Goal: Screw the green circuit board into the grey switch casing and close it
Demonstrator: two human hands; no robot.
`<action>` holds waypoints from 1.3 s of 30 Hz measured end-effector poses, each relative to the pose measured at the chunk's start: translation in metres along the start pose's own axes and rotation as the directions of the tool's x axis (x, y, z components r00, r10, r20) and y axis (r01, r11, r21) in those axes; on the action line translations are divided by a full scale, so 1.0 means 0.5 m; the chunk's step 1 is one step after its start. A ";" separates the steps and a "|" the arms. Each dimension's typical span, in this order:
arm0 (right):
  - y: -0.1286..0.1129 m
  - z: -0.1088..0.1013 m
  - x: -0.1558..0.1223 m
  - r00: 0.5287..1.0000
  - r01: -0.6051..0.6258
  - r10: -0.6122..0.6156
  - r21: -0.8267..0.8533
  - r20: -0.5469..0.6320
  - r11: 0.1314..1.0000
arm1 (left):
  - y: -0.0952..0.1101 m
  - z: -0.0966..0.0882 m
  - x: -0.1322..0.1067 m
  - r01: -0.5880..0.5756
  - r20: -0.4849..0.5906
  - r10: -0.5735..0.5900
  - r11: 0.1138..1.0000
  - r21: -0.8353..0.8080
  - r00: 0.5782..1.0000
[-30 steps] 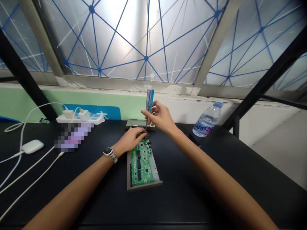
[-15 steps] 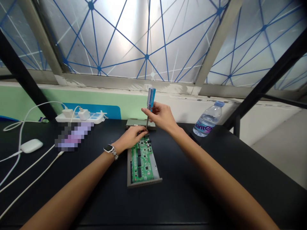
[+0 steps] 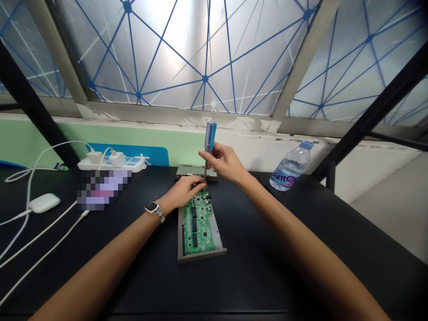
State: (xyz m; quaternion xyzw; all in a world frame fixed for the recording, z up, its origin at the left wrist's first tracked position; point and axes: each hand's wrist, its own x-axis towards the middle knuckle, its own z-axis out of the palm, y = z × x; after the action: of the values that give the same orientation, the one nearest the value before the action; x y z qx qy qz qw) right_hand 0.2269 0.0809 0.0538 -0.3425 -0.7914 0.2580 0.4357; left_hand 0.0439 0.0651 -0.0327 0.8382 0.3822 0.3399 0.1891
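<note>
A screwdriver [image 3: 210, 137] with a clear and blue handle stands nearly upright, its shaft pointing down at the far end of a green circuit board [image 3: 202, 227]. My right hand [image 3: 228, 164] is closed on it near the base of the handle. Over the board's far end lies my left hand [image 3: 183, 191], thumb and fingertips drawn together at the lower shaft. These fingers hide the screwdriver's tip and whatever it touches. The board sits in a grey metal casing [image 3: 202, 257] without a cover on top. Behind it lies a flat grey metal panel [image 3: 197, 170].
A water bottle [image 3: 290, 167] leans at the right. On the left are a white power strip [image 3: 133, 165] with plugged chargers, a blurred-out object [image 3: 103, 191], a white case [image 3: 45, 203] and several white cables. Wall and windows border the black table [image 3: 254, 267].
My right hand's fingers have shifted very slightly on the screwdriver. My left hand, the board and the casing look the same.
</note>
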 end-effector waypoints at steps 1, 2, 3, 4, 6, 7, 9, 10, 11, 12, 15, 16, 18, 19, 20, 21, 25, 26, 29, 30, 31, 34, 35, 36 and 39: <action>0.000 -0.001 0.000 1.000 -0.002 0.002 0.010 0.007 1.000 | 0.000 0.000 0.000 0.000 0.000 0.000 1.000 -0.001 1.000; 0.000 -0.001 0.000 1.000 -0.001 0.000 0.015 0.016 1.000 | 0.000 0.000 0.001 0.000 -0.002 0.000 1.000 -0.001 1.000; -0.001 -0.002 0.000 1.000 0.002 -0.002 0.016 0.027 1.000 | 0.000 0.000 0.001 0.001 -0.002 -0.001 1.000 -0.002 1.000; -0.001 -0.004 0.000 0.999 0.004 -0.005 0.015 0.041 1.000 | 0.000 0.000 0.001 0.003 -0.003 -0.003 1.000 -0.002 1.000; -0.002 -0.006 0.000 0.998 0.001 -0.002 0.017 0.069 1.000 | -0.001 0.000 0.001 0.012 0.000 -0.012 1.000 0.002 1.000; -0.002 -0.007 0.000 0.997 -0.005 0.003 0.021 0.079 1.000 | -0.002 0.001 0.000 0.018 0.004 -0.018 1.000 0.005 1.000; 0.000 -0.008 0.000 0.996 -0.020 0.017 0.039 0.083 0.999 | -0.004 0.002 0.000 0.027 0.013 -0.027 1.000 0.010 1.000; 0.001 -0.009 0.001 0.996 -0.030 0.026 0.051 0.084 0.998 | -0.005 0.002 0.000 0.028 0.009 -0.028 1.000 0.005 1.000; 0.003 -0.009 0.001 0.996 -0.040 0.034 0.065 0.086 0.997 | -0.005 0.002 0.000 0.024 -0.001 -0.024 1.000 -0.007 1.000; 0.005 -0.009 0.002 0.995 -0.048 0.041 0.081 0.090 0.996 | -0.004 0.002 0.001 0.016 -0.016 -0.017 0.999 -0.029 1.000; 0.011 -0.012 0.005 0.992 -0.065 0.050 0.131 0.116 0.989 | 0.004 0.003 0.005 -0.012 -0.065 0.001 0.985 -0.173 0.998; 0.012 -0.013 0.006 0.990 -0.068 0.049 0.146 0.131 0.987 | 0.008 0.004 0.007 -0.015 -0.066 -0.001 0.970 -0.243 0.998; 0.014 -0.016 0.009 0.986 -0.076 0.049 0.167 0.161 0.983 | 0.015 0.007 0.011 -0.002 -0.055 -0.021 0.920 -0.392 0.998; 0.014 -0.018 0.009 0.983 -0.082 0.051 0.173 0.176 0.982 | 0.018 0.009 0.013 0.008 -0.040 -0.029 0.890 -0.456 0.999; 0.014 -0.019 0.010 0.981 -0.088 0.054 0.177 0.189 0.980 | 0.020 0.011 0.014 0.018 -0.026 -0.036 0.864 -0.503 0.999; 0.013 -0.019 0.010 0.978 -0.095 0.060 0.177 0.198 0.980 | 0.021 0.013 0.015 0.028 -0.015 -0.043 0.844 -0.535 0.999; 0.002 -0.012 0.006 0.997 -0.063 0.063 0.001 0.047 0.998 | 0.017 0.021 0.013 0.069 -0.023 -0.098 0.827 -0.558 0.995; -0.003 -0.008 0.004 0.998 -0.051 0.047 -0.091 -0.042 0.995 | 0.015 0.023 0.012 0.076 -0.029 -0.112 0.824 -0.561 0.993; -0.017 0.006 -0.001 0.970 -0.073 -0.006 -0.319 -0.242 0.945 | 0.013 0.028 0.009 0.083 -0.041 -0.129 0.816 -0.572 0.991; -0.021 0.009 -0.002 0.964 -0.089 -0.010 -0.357 -0.266 0.930 | 0.013 0.029 0.009 0.083 -0.044 -0.131 0.815 -0.573 0.990; -0.024 0.012 -0.003 0.960 -0.100 -0.011 -0.383 -0.279 0.918 | 0.014 0.029 0.009 0.084 -0.046 -0.134 0.816 -0.572 0.990; -0.026 0.014 -0.001 0.958 -0.101 -0.019 -0.399 -0.286 0.911 | 0.019 0.027 0.009 0.091 -0.047 -0.141 0.823 -0.560 0.989; -0.025 0.013 0.000 0.962 -0.089 -0.020 -0.379 -0.273 0.921 | 0.021 0.025 0.009 0.093 -0.045 -0.142 0.826 -0.555 0.989; -0.022 0.011 0.001 0.967 -0.073 -0.019 -0.347 -0.253 0.935 | 0.022 0.023 0.010 0.094 -0.046 -0.142 0.830 -0.550 0.989; -0.015 0.005 0.004 0.988 -0.030 -0.002 -0.203 -0.157 0.979 | 0.023 0.018 0.010 0.093 -0.041 -0.136 0.840 -0.535 0.990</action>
State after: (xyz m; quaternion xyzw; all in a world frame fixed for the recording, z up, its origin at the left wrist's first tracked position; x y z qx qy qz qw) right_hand 0.2215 0.0773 0.0587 -0.4101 -0.7747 0.1508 0.4570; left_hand 0.0588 0.0608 -0.0303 0.7151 0.3295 0.4526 0.4185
